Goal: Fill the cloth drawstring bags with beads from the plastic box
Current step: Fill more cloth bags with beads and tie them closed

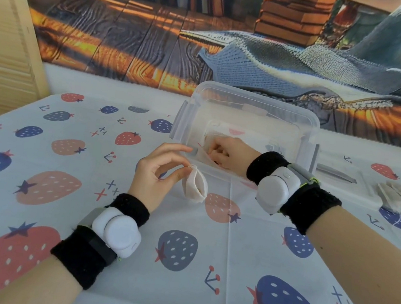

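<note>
A clear plastic box (250, 100) stands on the strawberry-print tablecloth in the middle of the view. My right hand (226, 154) reaches down inside it with fingers curled; what they hold is hidden. Just in front of the box my left hand (159, 172) pinches the rim of a small cream cloth drawstring bag (196, 186), holding its mouth open and tilted toward the box. The beads themselves cannot be made out through the box wall.
Several more cream cloth bags (399, 197) lie at the right on the table, beside a flat clear lid (334, 173). A wooden panel (3, 54) stands at the far left. A printed backdrop (207, 40) hangs behind the table.
</note>
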